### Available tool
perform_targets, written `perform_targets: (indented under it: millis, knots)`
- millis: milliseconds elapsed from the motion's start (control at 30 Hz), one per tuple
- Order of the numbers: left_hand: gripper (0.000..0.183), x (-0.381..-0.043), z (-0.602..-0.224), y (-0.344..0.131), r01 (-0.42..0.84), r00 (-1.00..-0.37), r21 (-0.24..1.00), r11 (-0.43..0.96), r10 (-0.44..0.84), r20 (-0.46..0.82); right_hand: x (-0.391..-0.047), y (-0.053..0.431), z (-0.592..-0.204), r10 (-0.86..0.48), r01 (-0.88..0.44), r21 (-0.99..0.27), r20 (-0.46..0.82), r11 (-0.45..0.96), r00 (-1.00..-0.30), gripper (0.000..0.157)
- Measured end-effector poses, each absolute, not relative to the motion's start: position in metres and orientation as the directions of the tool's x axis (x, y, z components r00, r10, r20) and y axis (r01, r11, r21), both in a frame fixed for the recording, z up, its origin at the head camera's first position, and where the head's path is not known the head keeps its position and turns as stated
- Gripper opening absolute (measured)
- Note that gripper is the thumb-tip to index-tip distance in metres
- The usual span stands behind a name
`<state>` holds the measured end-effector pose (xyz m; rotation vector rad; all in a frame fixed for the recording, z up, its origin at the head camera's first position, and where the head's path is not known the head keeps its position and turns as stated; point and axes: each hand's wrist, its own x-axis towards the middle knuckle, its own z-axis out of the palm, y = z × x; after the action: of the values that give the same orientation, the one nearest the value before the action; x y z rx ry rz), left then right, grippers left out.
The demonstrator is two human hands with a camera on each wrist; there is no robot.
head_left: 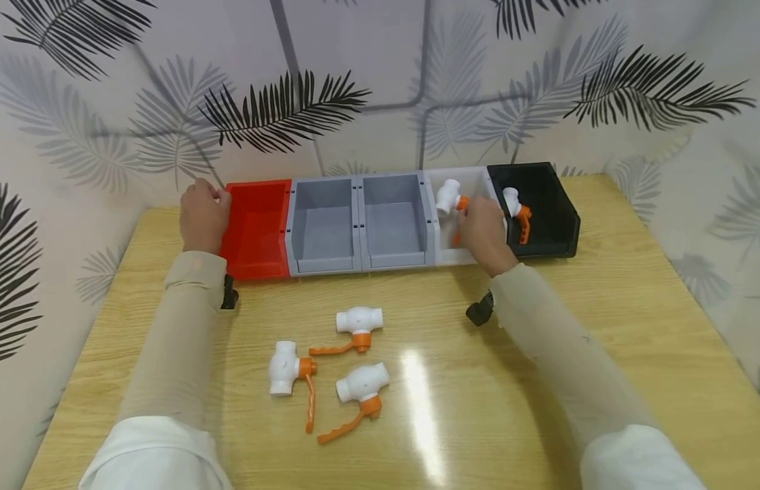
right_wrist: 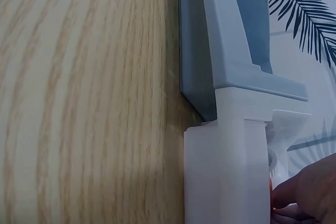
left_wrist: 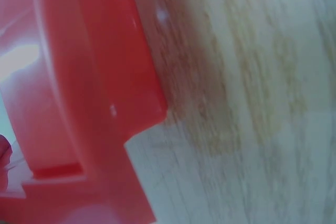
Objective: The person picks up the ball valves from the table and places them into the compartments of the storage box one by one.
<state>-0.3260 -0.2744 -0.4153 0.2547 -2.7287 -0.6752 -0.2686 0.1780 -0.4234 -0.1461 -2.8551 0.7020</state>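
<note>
My right hand reaches into the white bin and pinches a ball valve with a white body and orange handle. In the right wrist view, its fingers touch a sliver of orange behind the bin wall. My left hand is at the left edge of the red bin, fingers curled; whether they grip the rim is hidden. Three more ball valves lie on the table: one upper, one left, one lower. Another ball valve sits in the black bin.
Two grey bins, one left and one right, stand between the red and white ones, all in a row along the back of the wooden table. Behind them hangs a leaf-patterned cloth.
</note>
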Motion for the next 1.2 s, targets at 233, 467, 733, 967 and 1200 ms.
perform_targets:
  millis: [233, 467, 733, 967, 1200]
  knots:
    - [0.024, -0.327, -0.416, -0.276, -0.101, -0.932, 0.474, 0.875, -0.25, 0.262, -0.271, 0.175, -0.43, 0.136, 0.034, -0.493, 0.174, 0.87, -0.975, 0.024]
    - [0.025, -0.327, -0.417, -0.276, -0.12, -0.934, 0.474, 0.872, -0.261, 0.244, -0.27, 0.173, -0.44, 0.152, 0.054, -0.482, 0.167, 0.875, -0.974, 0.024]
    - [0.025, -0.324, -0.413, -0.273, -0.121, -0.935, 0.478, 0.87, -0.261, 0.239, -0.27, 0.174, -0.444, 0.162, 0.067, -0.493, 0.153, 0.868, -0.975, 0.025]
    - [0.026, -0.324, -0.414, -0.273, -0.133, -0.938, 0.479, 0.868, -0.267, 0.223, -0.27, 0.174, -0.447, 0.175, 0.068, -0.496, 0.173, 0.866, -0.969, 0.026]
    - [0.025, -0.326, -0.417, -0.276, -0.118, -0.934, 0.476, 0.871, -0.261, 0.245, -0.271, 0.173, -0.449, 0.193, 0.087, -0.508, 0.159, 0.857, -0.968, 0.027]
